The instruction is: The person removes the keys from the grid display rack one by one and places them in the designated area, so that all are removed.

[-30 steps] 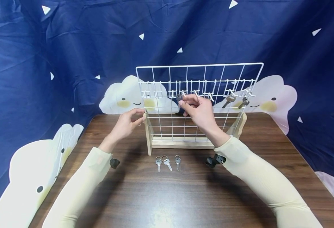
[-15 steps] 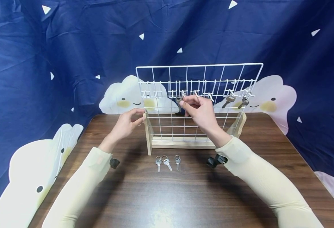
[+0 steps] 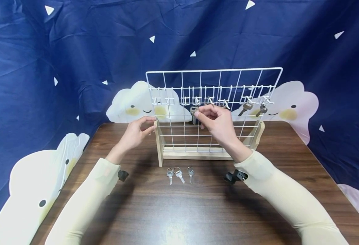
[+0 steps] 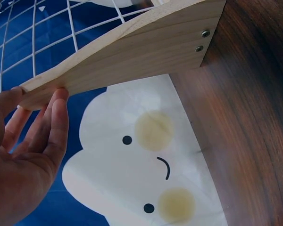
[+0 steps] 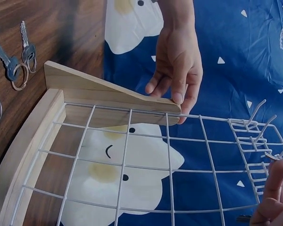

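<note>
My left hand (image 3: pixel 135 132) grips the top of the wooden side post (image 4: pixel 108 61) of a white wire grid rack (image 3: pixel 173 126), thumb on one face and fingers on the other. In front of the grid, my right hand (image 3: pixel 219 121) pinches a key (image 3: pixel 193 111) between thumb and fingers, just below a white hook (image 3: pixel 197 100). Whether its ring is on the hook cannot be told. Further right, a brown-toned key (image 3: pixel 246 108) and a darker key (image 3: pixel 262 110) hang from hooks. Things on the hooks behind my right hand are partly hidden.
On the brown wooden table (image 3: pixel 167 211), in front of the rack's base bar (image 3: pixel 194 155), lie a left key (image 3: pixel 170 176), a middle key (image 3: pixel 179 175) and a right key (image 3: pixel 190 174), each with a ring. A blue curtain (image 3: pixel 84 44) with clouds hangs behind.
My right hand has moved slightly down and to the right, and the key has come lower beneath the hook. The left hand keeps its hold on the post.
</note>
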### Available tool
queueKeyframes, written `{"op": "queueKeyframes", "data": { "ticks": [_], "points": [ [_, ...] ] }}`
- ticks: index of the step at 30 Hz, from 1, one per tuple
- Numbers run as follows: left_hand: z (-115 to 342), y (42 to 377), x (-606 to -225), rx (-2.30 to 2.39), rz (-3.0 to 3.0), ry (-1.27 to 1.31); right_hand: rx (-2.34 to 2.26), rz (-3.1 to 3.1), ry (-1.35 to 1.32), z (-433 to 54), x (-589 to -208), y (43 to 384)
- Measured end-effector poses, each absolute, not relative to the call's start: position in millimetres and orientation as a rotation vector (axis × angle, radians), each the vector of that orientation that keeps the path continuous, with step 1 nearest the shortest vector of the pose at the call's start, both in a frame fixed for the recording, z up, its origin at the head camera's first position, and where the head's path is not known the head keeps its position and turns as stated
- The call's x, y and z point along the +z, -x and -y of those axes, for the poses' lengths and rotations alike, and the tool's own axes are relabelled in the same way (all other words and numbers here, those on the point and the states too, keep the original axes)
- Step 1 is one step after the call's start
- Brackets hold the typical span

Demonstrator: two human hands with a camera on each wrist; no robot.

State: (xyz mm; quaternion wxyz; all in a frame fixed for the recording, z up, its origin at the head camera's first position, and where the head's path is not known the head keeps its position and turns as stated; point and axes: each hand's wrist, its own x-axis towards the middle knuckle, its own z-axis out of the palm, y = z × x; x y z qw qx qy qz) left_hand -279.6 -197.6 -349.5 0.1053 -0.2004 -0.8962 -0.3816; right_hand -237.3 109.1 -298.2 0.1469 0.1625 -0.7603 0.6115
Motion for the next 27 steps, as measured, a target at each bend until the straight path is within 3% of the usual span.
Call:
{"op": "queueKeyframes", "data": {
  "ticks": [27],
  "points": [
    [198,278,-349,-1.144,2.649,0.577,1.847,2.212,-0.515,-112,-291,218]
  ]
}}
